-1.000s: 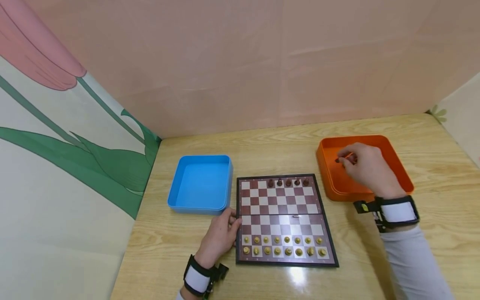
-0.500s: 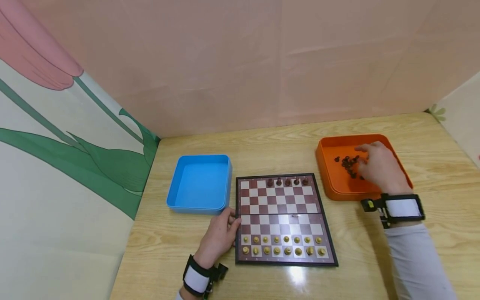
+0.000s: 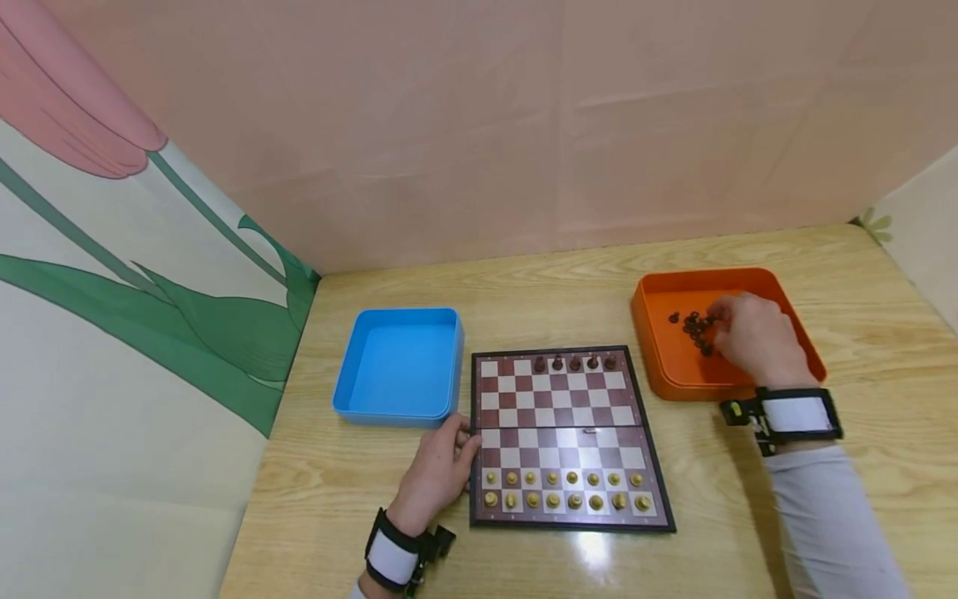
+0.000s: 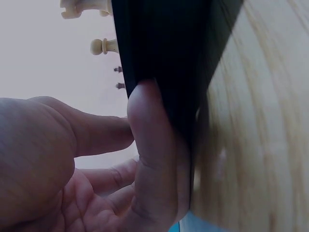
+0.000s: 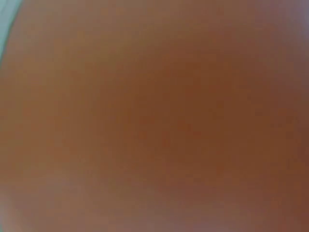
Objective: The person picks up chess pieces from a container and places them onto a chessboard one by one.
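A wood-grained surface (image 3: 299, 516) carries everything. At its middle lies the chessboard (image 3: 539, 400), flat and unfolded, its fold line running left to right. Right of it and farther off is the orange tray (image 3: 677, 363); to the board's left and a little farther is the smaller blue tray (image 3: 404, 366).

The right hand (image 3: 758, 337) reaches down into the orange tray with bent fingers. Its wrist view is only a blur, so I cannot tell whether it pinches anything. The left hand (image 3: 434, 470) holds the board's left edge between thumb and curled fingers, just beside the blue tray and well apart from the orange one.

On the board stand the larger gold pieces (image 3: 575, 502) in the nearest row, with eight gold pawns (image 3: 572, 478) behind them. Five dark pieces (image 3: 575, 364) fill the right part of the farthest row.

The loose dark pieces (image 3: 697, 328) sit in the orange tray, immediately left of the right hand's fingertips, and between that hand and the board. How their long axes lie is too small to tell.
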### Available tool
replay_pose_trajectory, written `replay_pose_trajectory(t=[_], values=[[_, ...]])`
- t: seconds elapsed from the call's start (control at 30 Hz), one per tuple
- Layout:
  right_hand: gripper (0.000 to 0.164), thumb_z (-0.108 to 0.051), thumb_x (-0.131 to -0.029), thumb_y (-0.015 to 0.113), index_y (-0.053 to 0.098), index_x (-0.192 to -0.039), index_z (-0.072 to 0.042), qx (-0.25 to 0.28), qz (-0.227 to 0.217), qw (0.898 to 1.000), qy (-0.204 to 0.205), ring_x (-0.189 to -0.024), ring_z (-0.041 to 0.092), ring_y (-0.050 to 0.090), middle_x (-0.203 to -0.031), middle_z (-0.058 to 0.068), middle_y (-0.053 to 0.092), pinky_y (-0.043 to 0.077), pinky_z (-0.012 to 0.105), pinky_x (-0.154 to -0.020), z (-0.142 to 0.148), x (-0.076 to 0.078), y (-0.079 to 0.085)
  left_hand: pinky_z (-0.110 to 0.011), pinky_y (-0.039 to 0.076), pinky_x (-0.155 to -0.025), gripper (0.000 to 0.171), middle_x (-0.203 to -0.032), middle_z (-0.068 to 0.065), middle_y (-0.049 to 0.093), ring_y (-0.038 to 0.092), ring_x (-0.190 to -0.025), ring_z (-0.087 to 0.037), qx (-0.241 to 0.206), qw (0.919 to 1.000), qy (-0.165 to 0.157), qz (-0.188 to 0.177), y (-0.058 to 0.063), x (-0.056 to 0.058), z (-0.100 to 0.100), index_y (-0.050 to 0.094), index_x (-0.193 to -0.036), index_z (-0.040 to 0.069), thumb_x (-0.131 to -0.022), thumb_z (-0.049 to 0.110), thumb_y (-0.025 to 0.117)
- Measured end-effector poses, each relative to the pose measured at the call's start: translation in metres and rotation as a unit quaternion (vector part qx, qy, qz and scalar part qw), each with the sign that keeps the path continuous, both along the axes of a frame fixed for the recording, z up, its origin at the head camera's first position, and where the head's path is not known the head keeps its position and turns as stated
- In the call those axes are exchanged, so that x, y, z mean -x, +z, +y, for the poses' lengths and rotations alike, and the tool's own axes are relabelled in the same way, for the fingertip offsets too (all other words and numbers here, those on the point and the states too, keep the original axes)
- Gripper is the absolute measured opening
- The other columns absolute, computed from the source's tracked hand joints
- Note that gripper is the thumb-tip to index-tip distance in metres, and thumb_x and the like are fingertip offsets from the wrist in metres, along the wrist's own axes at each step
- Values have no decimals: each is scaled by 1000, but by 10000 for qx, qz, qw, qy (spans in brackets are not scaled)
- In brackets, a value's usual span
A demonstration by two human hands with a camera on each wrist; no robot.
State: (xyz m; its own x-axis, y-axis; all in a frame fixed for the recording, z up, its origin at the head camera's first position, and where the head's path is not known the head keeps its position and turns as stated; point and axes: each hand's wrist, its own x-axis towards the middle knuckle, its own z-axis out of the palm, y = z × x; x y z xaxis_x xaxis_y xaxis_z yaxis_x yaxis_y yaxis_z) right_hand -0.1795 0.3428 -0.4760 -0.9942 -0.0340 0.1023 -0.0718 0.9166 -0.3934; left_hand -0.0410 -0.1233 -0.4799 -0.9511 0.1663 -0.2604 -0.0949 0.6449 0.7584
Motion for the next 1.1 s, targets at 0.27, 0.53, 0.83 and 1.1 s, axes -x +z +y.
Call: replay_pose_trajectory(t=[0.27, 0.53, 0.83, 1.1], values=[[21, 2, -90, 66, 73, -109, 9, 84, -26, 9998, -152, -68, 39, 67, -105, 35, 71, 54, 51, -52, -1, 0, 1, -26, 51, -51, 22, -89, -2, 67, 61, -62, -11, 15, 9999, -69, 135, 0, -2, -1, 62, -125, 3, -111, 20, 61], [26, 5, -84, 63, 72, -108, 12, 267, 256, 9992, -159, -67, 38, 67, -100, 36, 70, 54, 50, -51, 1, 0, 3, -26, 51, -53, 21, -89, 0, 66, 61, -65, -11, 75, 10000, -20, 40, 1, 0, 0, 62, -125, 5, -111, 21, 61], [26, 5, -86, 61, 72, -107, 15, 241, 1049, 9942, 45, -83, 44, 60, -98, 35, 67, 49, 53, -62, -14, -7, 18, -26, 51, -53, 19, -87, 0, 65, 61, -64, -11, 64, 10000, -15, 62, -1, -1, -1, 61, -124, 6, -111, 20, 60], [15, -1, -93, 72, 70, -106, 6, 685, 1156, 9906, 258, -76, 38, 67, -98, 28, 72, 54, 41, -55, -55, -20, 51, -26, 52, -53, 21, -90, 1, 65, 61, -64, -11, 121, 9999, 18, 12, -2, 1, 0, 61, -126, 7, -112, 22, 59]])
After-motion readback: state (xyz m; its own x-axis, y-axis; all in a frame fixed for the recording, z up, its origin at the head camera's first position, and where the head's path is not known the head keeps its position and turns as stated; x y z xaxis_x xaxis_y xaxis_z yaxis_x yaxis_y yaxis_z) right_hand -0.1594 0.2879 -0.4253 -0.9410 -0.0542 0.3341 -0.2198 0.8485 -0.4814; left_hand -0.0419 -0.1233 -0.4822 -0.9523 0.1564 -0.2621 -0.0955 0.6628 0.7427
